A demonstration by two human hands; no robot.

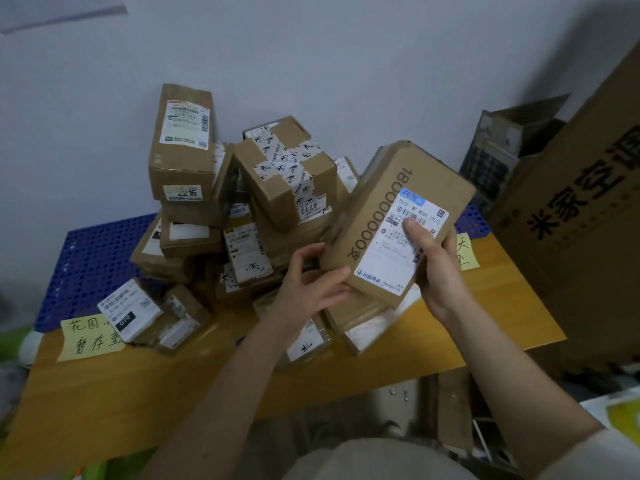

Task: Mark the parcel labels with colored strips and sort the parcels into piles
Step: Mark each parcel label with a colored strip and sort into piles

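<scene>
I hold a brown cardboard parcel (377, 202) tilted above the table, its white and blue label (398, 251) facing me. My right hand (438, 268) grips its right edge, thumb lying on the label. My left hand (311, 282) holds the parcel's lower left corner, fingers curled under it. Behind stands a heap of labelled parcels (242, 202). No colored strip shows on the held label.
A yellow table (138, 393) carries the heap, with a blue perforated mat (93, 258) at the back left. Yellow handwritten notes lie at the left (90, 337) and the right (465, 251). A large printed carton (581, 220) stands on the right.
</scene>
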